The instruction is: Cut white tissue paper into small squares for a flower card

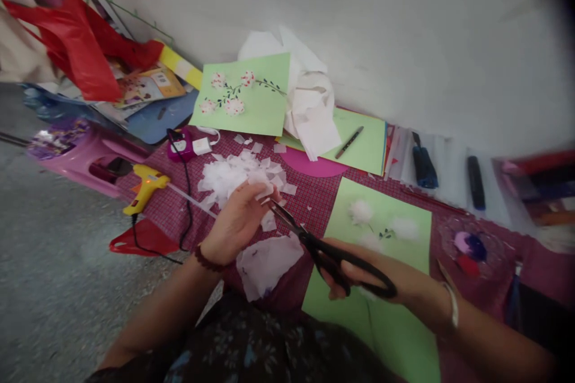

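Observation:
My left hand is closed on a small piece of white tissue paper, pinched between thumb and fingers. Black-handled scissors are gripped in my right hand, their blades pointing at the left fingertips and close to the paper. Whether the blades touch the paper I cannot tell. Just behind my left hand lies a heap of cut white tissue squares. A larger sheet of white tissue rests near my lap. Under my right forearm is a green card with fluffy white flowers and small dark leaves.
A yellow glue gun with a black cord sits left, near a pink stool. Behind are a green card with red-speckled flowers, crumpled tissue and a pen. A paint dish stands right.

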The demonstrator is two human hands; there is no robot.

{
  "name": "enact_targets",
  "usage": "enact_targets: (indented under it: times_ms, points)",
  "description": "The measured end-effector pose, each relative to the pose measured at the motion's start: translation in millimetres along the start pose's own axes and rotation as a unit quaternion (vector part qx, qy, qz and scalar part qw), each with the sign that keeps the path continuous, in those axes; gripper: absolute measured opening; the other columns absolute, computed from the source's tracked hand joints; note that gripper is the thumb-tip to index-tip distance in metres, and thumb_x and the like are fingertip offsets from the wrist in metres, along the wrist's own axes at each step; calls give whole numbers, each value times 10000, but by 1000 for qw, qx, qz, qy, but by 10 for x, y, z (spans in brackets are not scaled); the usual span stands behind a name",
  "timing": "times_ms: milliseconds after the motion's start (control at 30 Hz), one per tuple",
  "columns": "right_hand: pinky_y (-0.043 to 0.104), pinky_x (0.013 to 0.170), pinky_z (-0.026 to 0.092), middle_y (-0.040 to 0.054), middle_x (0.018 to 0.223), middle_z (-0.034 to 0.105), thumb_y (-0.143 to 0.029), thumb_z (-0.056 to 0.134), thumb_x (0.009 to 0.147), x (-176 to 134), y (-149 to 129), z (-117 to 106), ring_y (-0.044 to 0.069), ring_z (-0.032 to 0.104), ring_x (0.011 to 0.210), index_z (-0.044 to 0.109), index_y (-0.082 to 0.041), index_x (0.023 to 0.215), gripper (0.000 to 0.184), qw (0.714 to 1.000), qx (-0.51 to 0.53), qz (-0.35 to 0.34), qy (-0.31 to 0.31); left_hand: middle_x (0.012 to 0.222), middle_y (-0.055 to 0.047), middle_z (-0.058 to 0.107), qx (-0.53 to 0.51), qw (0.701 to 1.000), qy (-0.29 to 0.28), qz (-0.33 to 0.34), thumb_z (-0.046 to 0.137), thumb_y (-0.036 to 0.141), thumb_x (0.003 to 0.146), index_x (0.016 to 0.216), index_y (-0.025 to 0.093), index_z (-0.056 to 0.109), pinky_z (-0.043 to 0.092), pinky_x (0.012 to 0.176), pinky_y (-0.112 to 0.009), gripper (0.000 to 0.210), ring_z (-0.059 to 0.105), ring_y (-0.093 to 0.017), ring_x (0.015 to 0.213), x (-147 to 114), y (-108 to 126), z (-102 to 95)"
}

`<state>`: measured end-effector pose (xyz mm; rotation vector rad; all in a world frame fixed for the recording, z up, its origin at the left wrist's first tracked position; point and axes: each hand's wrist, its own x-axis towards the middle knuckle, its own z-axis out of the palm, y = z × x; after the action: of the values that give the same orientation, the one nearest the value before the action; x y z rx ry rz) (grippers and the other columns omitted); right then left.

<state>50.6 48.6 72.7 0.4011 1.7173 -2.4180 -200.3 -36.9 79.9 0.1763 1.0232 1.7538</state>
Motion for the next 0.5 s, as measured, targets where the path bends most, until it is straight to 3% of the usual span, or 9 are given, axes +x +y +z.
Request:
enact_targets:
  times_ms: [167,400,500]
  points:
    - [326,740,475,43,891,545,-650,519,939,-53,-111,-132,162,544,787,471,-178,1389,654,991,-121,0,50,667,0,665,142,989,25,21,838,223,667,678,146,698,538,600,-230,160,611,-105,572,51,171,-196]
    - [302,716,446,44,942,547,-613,571,927,272,-218,-188,160,506,815,409,-187,1470,710,987,-158,-24,-19,547,10,588,343,935,-93,-9,775,276,746,573,171,682,430,481,-179,223,529,-93,489,-43,366,-310]
    - [297,705,441,56,963,554,-602,578,927,376,-235,-155,161,502,822,421,-177,1463,702,987,-157,-22,-24,535,7,580,365,925,-101,-14,758,264,748,567,173,678,400,470,-179,217,513,-89,474,-52,413,-324]
